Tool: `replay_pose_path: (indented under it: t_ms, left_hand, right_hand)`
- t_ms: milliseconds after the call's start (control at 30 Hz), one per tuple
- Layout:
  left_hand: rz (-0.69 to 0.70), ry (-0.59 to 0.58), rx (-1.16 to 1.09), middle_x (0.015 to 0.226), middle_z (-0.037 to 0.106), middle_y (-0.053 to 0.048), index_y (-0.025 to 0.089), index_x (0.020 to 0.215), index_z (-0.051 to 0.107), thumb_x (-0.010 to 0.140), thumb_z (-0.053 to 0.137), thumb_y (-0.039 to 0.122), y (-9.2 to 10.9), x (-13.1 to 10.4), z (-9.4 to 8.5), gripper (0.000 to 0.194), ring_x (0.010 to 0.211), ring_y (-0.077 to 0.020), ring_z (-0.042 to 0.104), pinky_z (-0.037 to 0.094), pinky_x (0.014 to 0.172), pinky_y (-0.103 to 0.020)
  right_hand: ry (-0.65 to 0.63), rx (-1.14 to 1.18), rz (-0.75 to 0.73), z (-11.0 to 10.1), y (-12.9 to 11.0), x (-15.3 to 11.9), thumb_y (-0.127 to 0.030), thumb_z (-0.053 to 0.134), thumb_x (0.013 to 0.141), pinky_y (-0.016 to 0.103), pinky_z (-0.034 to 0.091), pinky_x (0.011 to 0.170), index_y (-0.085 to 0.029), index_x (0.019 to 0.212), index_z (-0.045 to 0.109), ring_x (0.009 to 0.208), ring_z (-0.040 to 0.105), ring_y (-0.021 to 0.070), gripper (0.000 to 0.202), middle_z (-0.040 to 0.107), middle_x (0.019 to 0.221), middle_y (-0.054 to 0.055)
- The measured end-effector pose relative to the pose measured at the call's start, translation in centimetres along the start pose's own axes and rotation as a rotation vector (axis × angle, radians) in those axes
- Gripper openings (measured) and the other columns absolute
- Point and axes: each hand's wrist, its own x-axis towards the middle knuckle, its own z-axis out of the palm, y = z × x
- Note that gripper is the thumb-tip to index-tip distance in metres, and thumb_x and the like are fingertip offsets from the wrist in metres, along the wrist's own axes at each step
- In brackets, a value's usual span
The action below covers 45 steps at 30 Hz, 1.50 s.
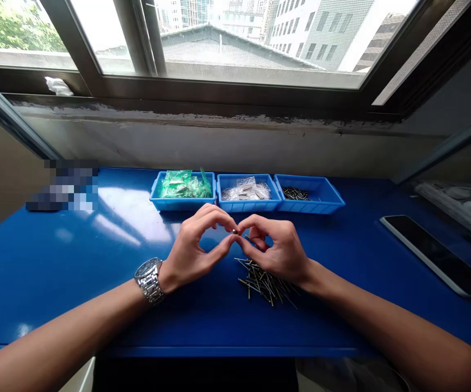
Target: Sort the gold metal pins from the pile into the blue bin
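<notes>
Both hands meet over the middle of the blue table, fingertips together. My left hand (194, 245), with a silver watch on its wrist, pinches a small shiny metal piece (234, 232) between thumb and forefinger. My right hand (280, 247) pinches at the same piece from the other side, its remaining fingers curled in. A thin dark tip shows by those curled fingers; I cannot make out what it belongs to. Under and in front of my right hand lies a loose pile of thin metal pins (264, 283), some with brass-coloured ends. Most of the pinched piece is hidden by the fingertips.
Three blue bins line the back: one with green plastic packets (182, 185), one with clear packets (249, 189), one with dark pins (296, 194). A phone (439, 253) lies at the right. A pixelated patch (66, 188) covers something at the left. Behind runs a window wall.
</notes>
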Motion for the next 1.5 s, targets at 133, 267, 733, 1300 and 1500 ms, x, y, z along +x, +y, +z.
replay_pose_path:
  t_ms: [133, 267, 733, 1300, 1500]
  left_hand:
    - [0.012, -0.009, 0.002, 0.093, 0.068, -0.007, 0.015, 0.095, 0.067, 0.091, 0.067, 0.013, 0.1, 0.0, 0.0, 0.004, 0.088, -0.0179, 0.061, 0.053, 0.077, -0.033]
    - [-0.009, 0.013, 0.024, 0.093, 0.068, -0.006, 0.016, 0.097, 0.068, 0.093, 0.067, 0.016, -0.1, 0.1, 0.0, 0.004, 0.088, -0.0179, 0.061, 0.051, 0.077, -0.033]
    - [-0.028, -0.106, 0.060, 0.098, 0.067, -0.008, 0.017, 0.097, 0.066, 0.093, 0.065, 0.018, -0.2, -0.1, 0.2, 0.004, 0.092, -0.0201, 0.061, 0.052, 0.082, -0.036]
    - [-0.094, 0.029, 0.086, 0.108, 0.064, -0.008, 0.020, 0.112, 0.061, 0.099, 0.057, 0.022, -0.5, -0.1, 0.0, 0.013, 0.096, -0.0194, 0.058, 0.050, 0.082, -0.037]
    - [-0.089, -0.009, 0.072, 0.105, 0.066, -0.005, 0.019, 0.110, 0.062, 0.098, 0.057, 0.017, -0.6, -0.1, 0.2, 0.013, 0.094, -0.0170, 0.060, 0.050, 0.080, -0.034]
  right_hand:
    - [-0.011, 0.001, 0.002, 0.1, 0.1, 0.0, -0.025, 0.070, 0.090, 0.020, 0.035, 0.048, -0.016, 0.095, 0.069, 0.048, 0.040, 0.0054, 0.011, 0.042, 0.058, -0.009]
    - [0.036, -0.023, 0.013, 0.0, 0.0, -0.1, -0.024, 0.068, 0.090, 0.021, 0.036, 0.047, -0.017, 0.093, 0.068, 0.047, 0.040, 0.0060, 0.008, 0.042, 0.056, -0.009]
    - [0.142, -0.082, -0.102, -0.2, -0.6, -0.2, -0.023, 0.069, 0.089, 0.021, 0.037, 0.046, -0.019, 0.090, 0.066, 0.044, 0.041, 0.0055, 0.005, 0.043, 0.056, -0.009]
    - [0.267, -0.532, 0.152, -7.3, 2.3, 2.0, -0.027, 0.068, 0.089, 0.027, 0.039, 0.054, -0.019, 0.089, 0.070, 0.048, 0.042, 0.0093, 0.008, 0.047, 0.055, -0.005]
    - [0.169, -0.705, 0.307, -10.5, 4.2, 2.0, -0.031, 0.071, 0.085, 0.028, 0.033, 0.050, -0.019, 0.085, 0.072, 0.048, 0.045, 0.0105, 0.011, 0.052, 0.055, -0.003]
